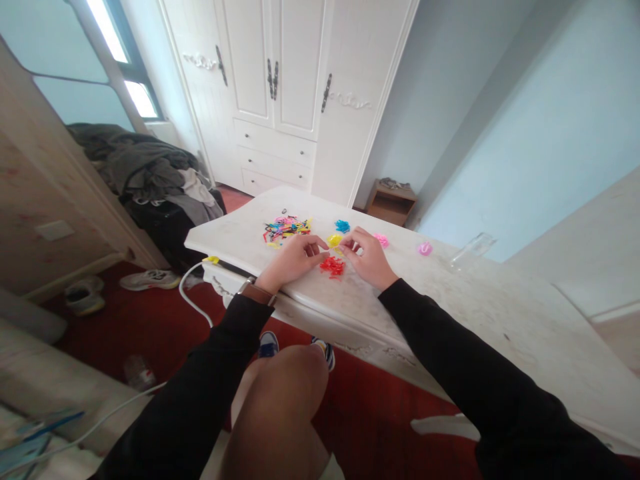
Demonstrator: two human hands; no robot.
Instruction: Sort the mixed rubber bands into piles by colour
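Observation:
Small bright bands, which look like little elastic hair ties, lie sorted by colour on the white table. My left hand is curled, thumb and forefinger nearly meeting, beside the red pile. My right hand has its fingers drawn together at the right side of the yellow pile. Anything between the fingertips of either hand is too small to make out. Just beyond my left hand spreads a mixed-colour pile. Behind the yellow one sits a blue pile; a pink pile is partly behind my right hand.
Farther right are a purple-pink pile and a clear glass container that seems to lie on its side. A white cable with a yellow end hangs at the table's left edge. A white wardrobe stands behind.

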